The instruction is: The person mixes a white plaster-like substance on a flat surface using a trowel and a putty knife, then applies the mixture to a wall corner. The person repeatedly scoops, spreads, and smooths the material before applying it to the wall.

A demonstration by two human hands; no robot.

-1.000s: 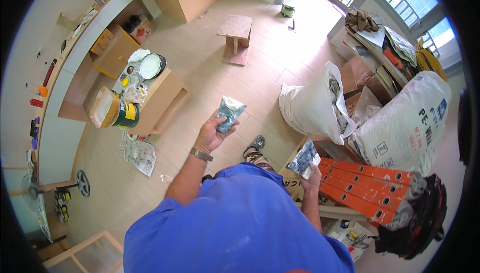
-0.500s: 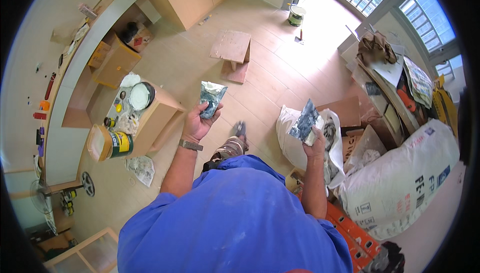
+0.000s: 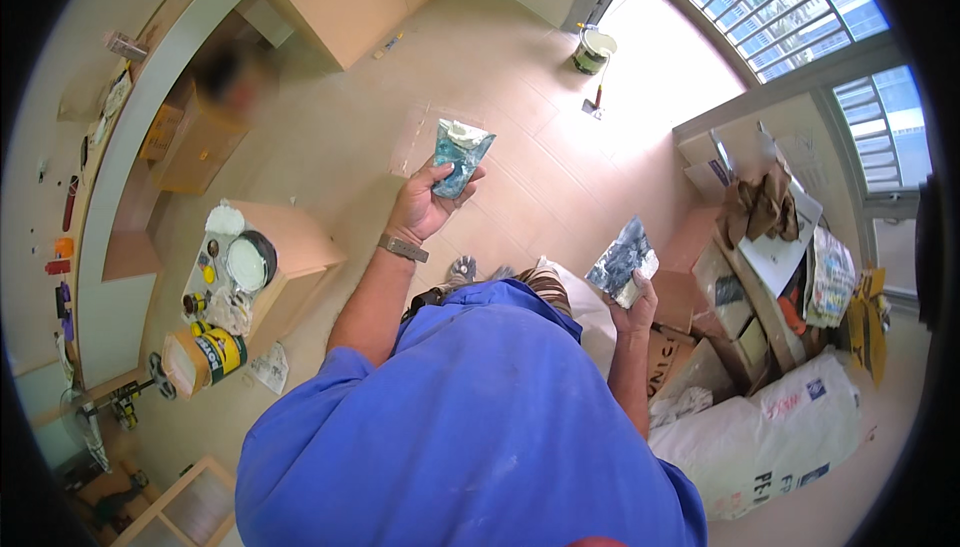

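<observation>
My left hand, with a watch on its wrist, reaches forward over the floor. Its fingers and thumb grip a flat putty knife, its blade smeared blue-grey. White putty lies along the far edge of that blade. On the right, lower and nearer to me, my right hand is closed on a second flat scraper. This one has a dark, streaked blade with pale putty at its near corner. The two blades are well apart. The handles are mostly hidden by my fingers.
At left, a wooden box stand bears an open tub of white putty; a yellow-and-green pail stands beside it. A green bucket is near the balcony door. Boxes, brown cloth and a white sack crowd the right.
My view has shifted, and both my feet now show below me. My left hand has moved farther forward and to the right with its putty knife. The right hand still grips its scraper, slightly lower.
</observation>
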